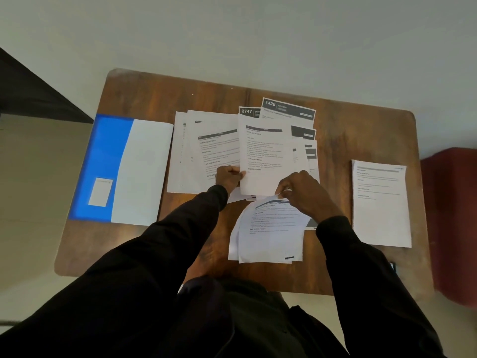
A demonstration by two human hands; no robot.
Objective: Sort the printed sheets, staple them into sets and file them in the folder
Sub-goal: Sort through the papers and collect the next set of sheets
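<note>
Printed sheets lie spread over the middle of a brown wooden table (144, 254). My left hand (228, 177) pinches the lower left edge of one upright printed sheet (268, 156) on top of the spread. My right hand (302, 195) pinches the top edge of a curled sheet (271, 236) that lies nearer to me over another page. A blue folder (103, 161) with a white flap (144, 171) lies flat at the table's left. A separate sheet (379, 205) rests alone at the right. No stapler is in view.
Cards with dark headers, numbered 2747 (249, 111) and 1426 (287, 111), poke out at the back of the spread. A dark red seat (454, 223) stands right of the table. A dark piece of furniture (31, 96) sits at the far left.
</note>
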